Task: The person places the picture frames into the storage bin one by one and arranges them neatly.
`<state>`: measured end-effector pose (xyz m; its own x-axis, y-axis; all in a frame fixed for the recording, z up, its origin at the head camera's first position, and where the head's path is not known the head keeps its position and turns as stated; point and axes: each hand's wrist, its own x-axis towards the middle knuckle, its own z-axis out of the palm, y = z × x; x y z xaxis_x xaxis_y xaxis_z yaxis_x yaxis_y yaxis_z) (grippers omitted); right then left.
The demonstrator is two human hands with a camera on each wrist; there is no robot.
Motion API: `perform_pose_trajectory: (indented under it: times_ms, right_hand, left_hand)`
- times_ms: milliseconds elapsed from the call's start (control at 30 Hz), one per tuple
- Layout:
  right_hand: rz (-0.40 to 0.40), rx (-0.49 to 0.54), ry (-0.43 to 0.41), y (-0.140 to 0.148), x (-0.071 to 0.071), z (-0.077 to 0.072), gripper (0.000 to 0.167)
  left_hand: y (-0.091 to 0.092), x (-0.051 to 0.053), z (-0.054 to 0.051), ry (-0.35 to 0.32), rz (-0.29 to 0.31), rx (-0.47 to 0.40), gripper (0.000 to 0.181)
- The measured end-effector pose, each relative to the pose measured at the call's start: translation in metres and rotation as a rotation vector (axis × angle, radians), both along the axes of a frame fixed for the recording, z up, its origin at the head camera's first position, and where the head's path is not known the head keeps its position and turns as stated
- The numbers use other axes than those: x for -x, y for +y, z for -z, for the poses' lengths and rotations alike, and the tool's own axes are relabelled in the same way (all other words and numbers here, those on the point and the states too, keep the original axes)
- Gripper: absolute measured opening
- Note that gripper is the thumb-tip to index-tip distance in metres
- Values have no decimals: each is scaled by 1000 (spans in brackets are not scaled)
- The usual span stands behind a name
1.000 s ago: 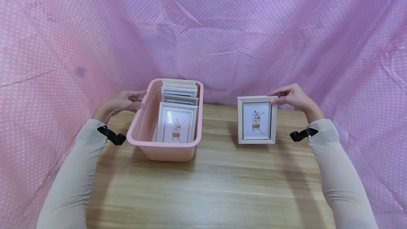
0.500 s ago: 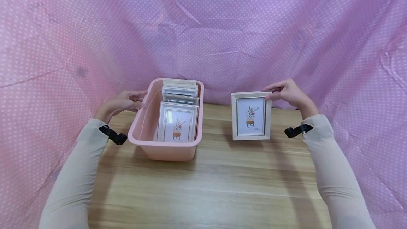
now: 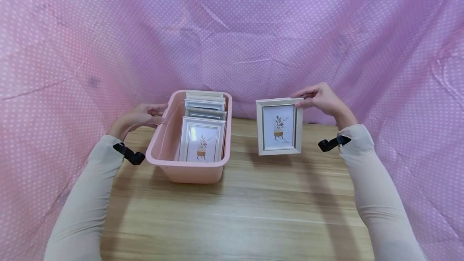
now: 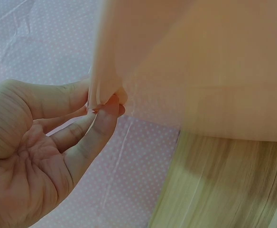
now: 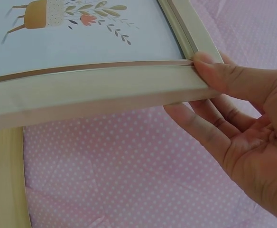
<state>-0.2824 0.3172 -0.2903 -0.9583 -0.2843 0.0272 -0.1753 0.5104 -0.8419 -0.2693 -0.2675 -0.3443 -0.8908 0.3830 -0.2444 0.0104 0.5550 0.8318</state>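
Observation:
A cream picture frame (image 3: pixel 262 132) with a potted-plant print hangs in the air right of the bin, facing the camera. My right hand (image 3: pixel 322 99) pinches its upper right corner, thumb on the front and fingers behind, as the right wrist view also shows. On the left side of the pink plastic bin (image 3: pixel 195 173), my left hand (image 3: pixel 139 117) grips the rim. Its thumb and fingers (image 4: pixel 103 121) close round the rim's edge in the left wrist view. Inside the bin several picture frames stand in a row along the right side, a white picture frame (image 3: pixel 203 142) foremost.
A wooden table (image 3: pixel 253 212) lies under the bin and the held frame. Pink polka-dot cloth (image 3: pixel 239 59) rises behind the table and along both sides. A black strap (image 3: pixel 128 154) with a small dark piece sits on the left wrist, with a similar black strap (image 3: pixel 334 143) on the right.
My right hand has carried the cream picture frame left and upward, closer to the bin, with the frame tilting slightly. The left hand and the bin have stayed almost still.

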Motion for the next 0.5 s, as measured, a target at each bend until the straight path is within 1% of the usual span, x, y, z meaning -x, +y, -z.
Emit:
perform_pose_trajectory:
  times_ms: [267, 500]
  right_hand:
    - [-41, 31, 40, -11, 4, -7, 37]
    - [-69, 74, 85, -19, 4, -14, 33]
  left_hand:
    - [0, -1, -1, 11, -3, 14, 73]
    - [1, -1, 0, 8, -6, 10, 73]
